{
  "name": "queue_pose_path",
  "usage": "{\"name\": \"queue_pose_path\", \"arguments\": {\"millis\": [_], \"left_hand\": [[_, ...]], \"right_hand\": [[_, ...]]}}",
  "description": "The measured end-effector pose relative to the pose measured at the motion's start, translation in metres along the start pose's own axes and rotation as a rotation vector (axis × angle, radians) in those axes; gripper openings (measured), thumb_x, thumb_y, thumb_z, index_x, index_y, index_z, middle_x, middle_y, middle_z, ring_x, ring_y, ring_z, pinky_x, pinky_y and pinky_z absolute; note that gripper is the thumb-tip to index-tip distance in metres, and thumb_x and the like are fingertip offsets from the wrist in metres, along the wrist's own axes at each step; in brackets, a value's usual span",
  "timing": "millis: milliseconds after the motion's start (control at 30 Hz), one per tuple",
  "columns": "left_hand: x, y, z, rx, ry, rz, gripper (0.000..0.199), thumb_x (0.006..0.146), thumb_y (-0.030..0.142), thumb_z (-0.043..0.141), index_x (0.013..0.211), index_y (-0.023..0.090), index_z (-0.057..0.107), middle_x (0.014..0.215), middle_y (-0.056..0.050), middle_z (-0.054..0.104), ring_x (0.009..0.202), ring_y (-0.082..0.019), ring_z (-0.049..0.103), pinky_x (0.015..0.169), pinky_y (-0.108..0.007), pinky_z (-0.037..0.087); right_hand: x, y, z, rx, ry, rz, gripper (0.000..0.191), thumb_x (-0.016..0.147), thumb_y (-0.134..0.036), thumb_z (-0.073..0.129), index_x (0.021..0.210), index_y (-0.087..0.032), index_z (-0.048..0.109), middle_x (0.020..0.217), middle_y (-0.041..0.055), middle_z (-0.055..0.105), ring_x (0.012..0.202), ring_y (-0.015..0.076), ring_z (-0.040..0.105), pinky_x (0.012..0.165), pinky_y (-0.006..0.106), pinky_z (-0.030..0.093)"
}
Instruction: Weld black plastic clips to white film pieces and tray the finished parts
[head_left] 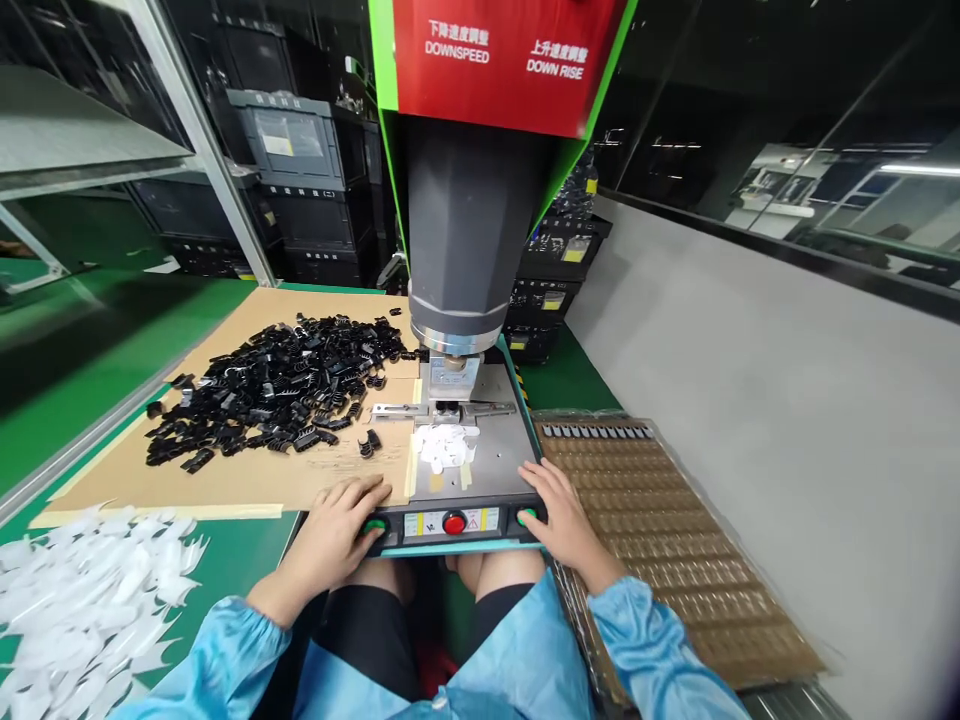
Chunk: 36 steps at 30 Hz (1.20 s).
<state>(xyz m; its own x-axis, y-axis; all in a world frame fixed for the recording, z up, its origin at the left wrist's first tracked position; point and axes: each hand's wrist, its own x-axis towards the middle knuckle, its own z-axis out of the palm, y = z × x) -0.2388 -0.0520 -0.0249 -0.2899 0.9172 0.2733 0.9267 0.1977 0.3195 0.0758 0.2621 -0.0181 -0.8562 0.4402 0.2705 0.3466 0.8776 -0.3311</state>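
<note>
My left hand (335, 532) rests at the left end of the machine's front panel, its thumb by a green button (374, 525) and its fingers spread on the brown board. My right hand (559, 512) lies at the panel's right end, thumb at the other green button (528, 516), fingers apart on the base edge. Neither hand holds anything. Between them is a red button (454, 523). White pieces (444, 447) lie on the metal base (491, 470), in front of the fixture (448, 410) under the grey press head (459, 250).
A heap of black clips (277, 385) covers much of the brown board (247, 490) at left. White pieces (97, 610) are piled at the lower left. A tray (660, 530) lies at right, beside the wall. Crates (300, 150) stand behind.
</note>
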Motion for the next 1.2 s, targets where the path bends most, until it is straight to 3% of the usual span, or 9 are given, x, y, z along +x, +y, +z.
{"name": "queue_pose_path", "arguments": {"millis": [200,333,500,633,733,967,1200], "left_hand": [[-0.003,0.003,-0.001,0.052,-0.021,-0.042,0.059,0.094,0.024,0.069,0.151,0.037,0.058,0.152,-0.011,0.060,0.135,-0.037,0.055,0.109,-0.058,0.046],[0.009,-0.003,-0.006,-0.015,0.010,-0.088,0.046,0.099,0.039,0.067,0.144,0.032,0.061,0.144,-0.011,0.063,0.131,-0.033,0.058,0.107,-0.053,0.048],[0.050,-0.022,-0.006,0.110,0.225,-0.296,0.049,0.100,0.055,0.063,0.136,0.022,0.062,0.135,-0.017,0.067,0.125,-0.038,0.059,0.105,-0.053,0.047],[0.083,-0.033,-0.005,0.200,0.169,-0.252,0.034,0.100,0.046,0.064,0.128,0.025,0.067,0.130,-0.014,0.072,0.121,-0.038,0.059,0.097,-0.051,0.047],[0.095,-0.032,-0.003,0.221,0.139,-0.193,0.025,0.100,0.035,0.063,0.122,0.027,0.071,0.128,-0.012,0.074,0.118,-0.037,0.060,0.094,-0.051,0.047],[0.092,-0.031,0.003,0.118,0.108,-0.032,0.024,0.106,0.031,0.054,0.111,0.030,0.077,0.125,-0.006,0.077,0.128,-0.033,0.061,0.106,-0.053,0.042],[0.067,-0.074,-0.002,0.130,0.157,-0.075,0.031,0.108,0.030,0.047,0.119,0.030,0.076,0.133,-0.007,0.076,0.139,-0.033,0.056,0.113,-0.055,0.034]], "right_hand": [[-0.012,0.013,0.010,-0.103,-0.043,-0.010,0.066,0.095,-0.027,0.058,0.160,-0.039,0.051,0.167,0.0024,0.048,0.160,0.0322,0.034,0.127,0.059,0.031],[-0.009,0.009,0.014,-0.085,-0.026,0.006,0.062,0.096,-0.029,0.058,0.157,-0.035,0.054,0.167,0.0033,0.049,0.159,0.0323,0.034,0.125,0.057,0.033],[-0.008,-0.002,0.020,-0.091,0.038,0.063,0.061,0.095,-0.030,0.056,0.156,-0.035,0.056,0.165,0.0050,0.051,0.157,0.0326,0.037,0.122,0.056,0.037],[-0.009,-0.005,0.023,-0.092,0.052,0.074,0.063,0.094,-0.028,0.057,0.156,-0.035,0.055,0.164,0.0048,0.052,0.157,0.0325,0.037,0.123,0.056,0.037],[-0.010,-0.006,0.024,-0.090,0.049,0.085,0.064,0.093,-0.027,0.056,0.156,-0.036,0.055,0.164,0.0046,0.052,0.157,0.0326,0.037,0.123,0.057,0.037],[-0.010,-0.008,0.027,-0.062,0.064,0.110,0.058,0.095,-0.027,0.053,0.153,-0.031,0.057,0.165,0.0054,0.051,0.157,0.0324,0.037,0.123,0.056,0.037],[-0.007,-0.010,0.022,-0.037,0.071,0.105,0.053,0.095,-0.028,0.056,0.148,-0.028,0.061,0.161,0.0082,0.055,0.156,0.0342,0.038,0.123,0.058,0.035]]}}
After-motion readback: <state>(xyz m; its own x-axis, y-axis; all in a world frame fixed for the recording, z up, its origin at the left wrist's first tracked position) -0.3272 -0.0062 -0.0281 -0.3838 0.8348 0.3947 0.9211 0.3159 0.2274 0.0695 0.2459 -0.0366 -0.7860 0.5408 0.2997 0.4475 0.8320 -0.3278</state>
